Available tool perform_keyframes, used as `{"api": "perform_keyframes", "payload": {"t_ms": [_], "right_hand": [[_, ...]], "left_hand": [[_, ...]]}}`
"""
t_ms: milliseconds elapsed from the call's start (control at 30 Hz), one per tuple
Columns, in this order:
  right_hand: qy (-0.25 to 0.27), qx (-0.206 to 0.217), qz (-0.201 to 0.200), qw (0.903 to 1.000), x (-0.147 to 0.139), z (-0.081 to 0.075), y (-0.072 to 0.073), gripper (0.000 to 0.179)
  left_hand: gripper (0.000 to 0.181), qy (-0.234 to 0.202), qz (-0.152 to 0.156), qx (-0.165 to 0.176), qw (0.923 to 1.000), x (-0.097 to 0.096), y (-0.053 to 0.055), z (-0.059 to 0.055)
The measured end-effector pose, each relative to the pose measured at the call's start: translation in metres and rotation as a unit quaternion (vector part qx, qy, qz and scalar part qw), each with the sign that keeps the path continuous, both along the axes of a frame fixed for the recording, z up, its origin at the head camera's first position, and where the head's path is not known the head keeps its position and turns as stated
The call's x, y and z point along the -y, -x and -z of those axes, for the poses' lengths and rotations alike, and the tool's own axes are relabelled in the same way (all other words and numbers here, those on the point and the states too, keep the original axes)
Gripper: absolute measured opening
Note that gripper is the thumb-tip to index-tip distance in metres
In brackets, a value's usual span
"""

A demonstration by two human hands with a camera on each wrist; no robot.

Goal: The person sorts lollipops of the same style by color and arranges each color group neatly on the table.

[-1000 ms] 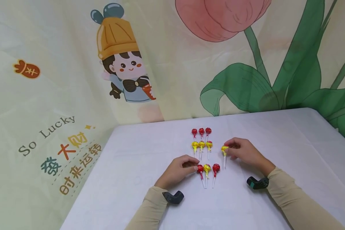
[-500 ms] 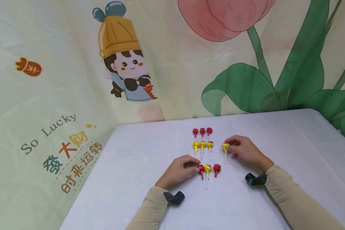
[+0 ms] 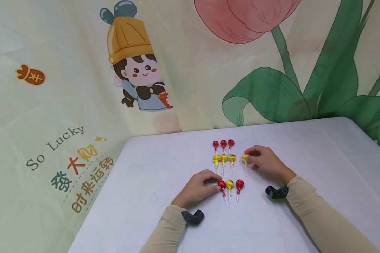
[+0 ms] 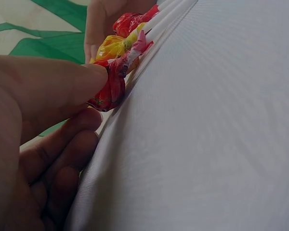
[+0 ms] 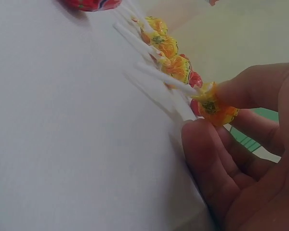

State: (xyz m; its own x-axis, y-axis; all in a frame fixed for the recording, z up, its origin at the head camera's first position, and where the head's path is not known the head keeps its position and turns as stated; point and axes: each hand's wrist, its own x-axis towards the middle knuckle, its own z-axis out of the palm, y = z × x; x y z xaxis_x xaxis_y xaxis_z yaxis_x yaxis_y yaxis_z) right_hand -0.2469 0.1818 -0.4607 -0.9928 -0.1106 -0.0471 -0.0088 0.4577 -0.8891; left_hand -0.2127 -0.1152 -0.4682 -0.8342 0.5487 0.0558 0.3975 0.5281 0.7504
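Observation:
My right hand [image 3: 266, 161] pinches a yellow-wrapped lollipop [image 5: 216, 105] by its head, the white stick pointing toward me. It is just right of a row of three yellow lollipops [image 3: 224, 159]. My left hand [image 3: 197, 187] pinches the head of a red lollipop [image 4: 113, 89] between thumb and fingertips. That one lies at the left of the near row, beside a yellow lollipop [image 3: 229, 185] and another red lollipop [image 3: 239, 185]. Behind the yellow row lie three red lollipops [image 3: 223, 143], their sticks running toward the yellow heads.
A white cloth covers the table [image 3: 145, 168]. Its far edge meets a printed backdrop [image 3: 196, 88] with a cartoon figure, a pink flower and green leaves. A dark wrist device [image 3: 193, 217] sits on the left wrist, another dark device [image 3: 276, 192] on the right.
My right hand has moved away from me and slightly left with the yellow lollipop, closer to the yellow row. My left hand stays at the near red lollipop.

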Motion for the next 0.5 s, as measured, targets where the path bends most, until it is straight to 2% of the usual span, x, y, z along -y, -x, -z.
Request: {"api": "perform_keyframes", "payload": {"t_ms": [233,500], "right_hand": [[0.003,0.020,0.010,0.9997,0.007,-0.002,0.008,0.039],[0.002,0.020,0.011,0.9997,0.012,-0.003,0.013,0.038]], "left_hand": [[0.024,-0.002,0.005,-0.006,1.0000,0.002,0.000,0.000],[0.024,-0.001,0.007,-0.010,0.9999,0.002,0.000,0.002]]}}
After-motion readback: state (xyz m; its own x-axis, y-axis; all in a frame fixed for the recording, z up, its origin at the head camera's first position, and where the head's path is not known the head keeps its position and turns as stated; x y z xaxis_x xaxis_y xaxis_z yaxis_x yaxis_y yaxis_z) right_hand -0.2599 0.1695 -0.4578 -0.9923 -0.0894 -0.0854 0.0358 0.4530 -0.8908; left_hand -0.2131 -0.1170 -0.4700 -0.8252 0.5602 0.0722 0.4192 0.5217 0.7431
